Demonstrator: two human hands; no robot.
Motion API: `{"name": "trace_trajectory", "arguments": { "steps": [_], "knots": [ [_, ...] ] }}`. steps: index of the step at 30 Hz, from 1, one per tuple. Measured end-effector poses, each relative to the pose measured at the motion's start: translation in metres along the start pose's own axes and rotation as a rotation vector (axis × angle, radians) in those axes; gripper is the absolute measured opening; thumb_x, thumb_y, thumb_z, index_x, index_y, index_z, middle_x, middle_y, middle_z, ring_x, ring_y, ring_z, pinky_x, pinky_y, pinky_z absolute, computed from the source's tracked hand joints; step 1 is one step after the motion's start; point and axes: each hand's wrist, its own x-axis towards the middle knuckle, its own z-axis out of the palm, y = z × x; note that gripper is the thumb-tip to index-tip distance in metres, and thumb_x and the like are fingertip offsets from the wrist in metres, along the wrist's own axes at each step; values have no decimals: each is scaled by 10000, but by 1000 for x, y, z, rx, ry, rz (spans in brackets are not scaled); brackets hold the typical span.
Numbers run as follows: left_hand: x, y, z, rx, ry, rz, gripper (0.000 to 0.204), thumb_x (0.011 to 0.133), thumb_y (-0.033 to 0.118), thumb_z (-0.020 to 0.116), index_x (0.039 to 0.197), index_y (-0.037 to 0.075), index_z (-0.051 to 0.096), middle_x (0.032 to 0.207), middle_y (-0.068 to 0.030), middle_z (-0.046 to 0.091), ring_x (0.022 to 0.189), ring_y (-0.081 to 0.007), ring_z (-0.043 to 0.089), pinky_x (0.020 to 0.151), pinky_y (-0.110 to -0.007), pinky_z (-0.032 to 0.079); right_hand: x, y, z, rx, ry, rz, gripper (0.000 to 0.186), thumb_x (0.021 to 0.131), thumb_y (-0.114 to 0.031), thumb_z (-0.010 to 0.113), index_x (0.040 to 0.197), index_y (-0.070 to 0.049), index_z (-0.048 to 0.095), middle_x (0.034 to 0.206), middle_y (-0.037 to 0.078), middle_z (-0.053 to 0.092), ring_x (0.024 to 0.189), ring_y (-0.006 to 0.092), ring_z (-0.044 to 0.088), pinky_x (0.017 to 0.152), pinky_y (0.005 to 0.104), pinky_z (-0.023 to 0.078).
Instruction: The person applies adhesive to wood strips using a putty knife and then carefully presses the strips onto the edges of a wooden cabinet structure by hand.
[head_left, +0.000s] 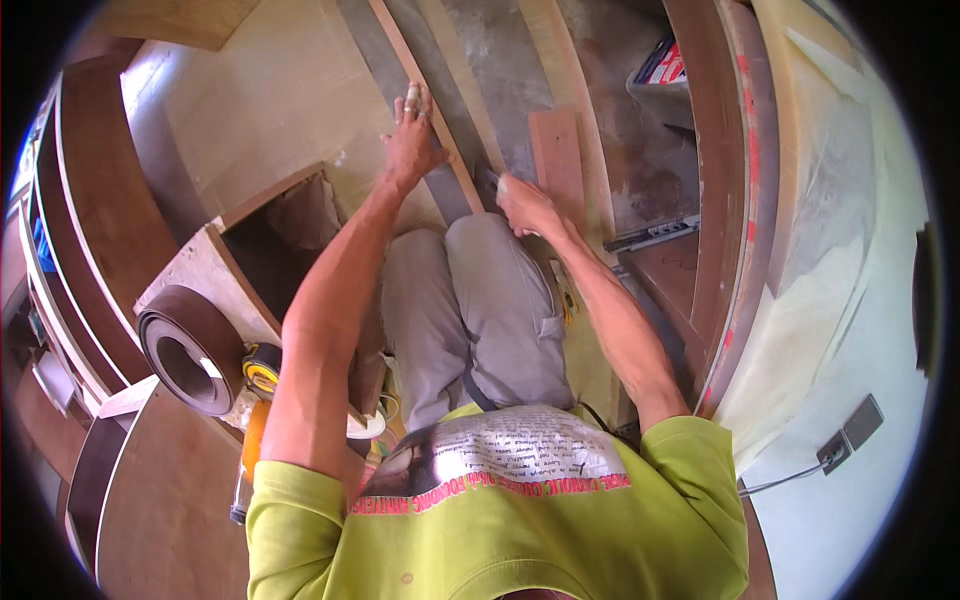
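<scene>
My left hand [412,145] lies with its fingers spread on a long, narrow wooden strip [456,168], which runs away from my knees. To its right, my right hand [526,205] is closed around a small grey blade-like tool [487,180]. That tool is partly covered by the fingers and blurred, so its exact kind is unclear. Its tip is close to the strip's near end, but whether they touch I cannot tell. Beneath the strip are dark grey bands on a pale board [270,90]. A short reddish-brown board [557,150] lies just beyond my right hand.
At my left stands an open wooden box [222,262], beside a roll of brown edging [170,335] and a yellow-black tape measure [262,368]. A metal drawer slide [655,233] lies to the right, near a tall curved-looking panel [705,180]. Cabinet frames [110,170] stand far left.
</scene>
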Motion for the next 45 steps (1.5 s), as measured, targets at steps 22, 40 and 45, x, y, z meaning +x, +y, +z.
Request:
{"name": "trace_trajectory", "arguments": {
  "steps": [22,40,45],
  "knots": [
    [-2,22,-15,49,-61,-66,1183,632,225,896,1572,147,183,1653,-62,78,1490,-378,178,993,-762,391,110,-73,17,25,931,-290,412,919,-109,558,1300,30,481,1200,274,578,1087,410,577,939,491,453],
    [-7,24,-20,45,-67,-72,1225,625,213,904,1580,166,139,1655,-60,76,1485,-391,193,983,-761,402,163,-57,5,383,838,-154,178,875,-125,607,962,11,681,919,221,707,900,378,682,824,453,524],
    [-3,29,-20,48,-79,-51,1244,610,218,910,1581,161,134,1654,-60,79,1485,-386,194,981,-757,407,153,-39,-5,302,981,-340,177,894,-122,602,1014,2,642,863,201,694,855,356,681,782,442,525]
  ]
}}
